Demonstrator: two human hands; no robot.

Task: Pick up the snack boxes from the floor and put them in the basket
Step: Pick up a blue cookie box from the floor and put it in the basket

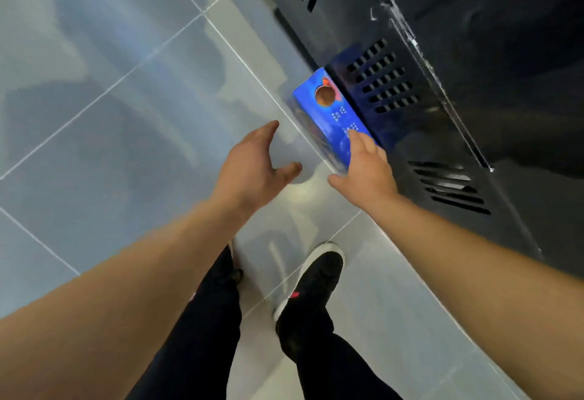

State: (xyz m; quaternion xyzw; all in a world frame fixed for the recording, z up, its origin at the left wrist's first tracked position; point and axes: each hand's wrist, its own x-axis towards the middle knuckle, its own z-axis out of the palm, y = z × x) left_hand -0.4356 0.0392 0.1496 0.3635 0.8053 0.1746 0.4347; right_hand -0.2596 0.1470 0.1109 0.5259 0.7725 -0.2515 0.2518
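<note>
One blue snack box (331, 115) is seen on the grey tiled floor (126, 115), lying flat with its long side pushed up against the base of a black metal cabinet (442, 52). A round brown biscuit picture is printed near the box's far end, with small white text nearer the middle; the text is too blurred to be read. A faint blue reflection of the box is visible on the cabinet's glossy panel, just beside a group of vent slots (384, 77). A second group of slots is seen lower on the same panel, near the right wrist. The right hand (366, 165) is laid over the near end of the box with fingers extended and loosely spread, fingertips touching the top face and thumb held out to the side; nothing is gripped or pinched by it, and whether real pressure is applied cannot be told. The left hand (256, 159) is held above the floor just left of the box, apart from it, thumb and fingers spread in a wide loose curve with nothing held. Both forearms are bare. Below them, dark trousers and a black shoe with a white sole (313, 279) are seen on the tiles. No basket is in view.
</note>
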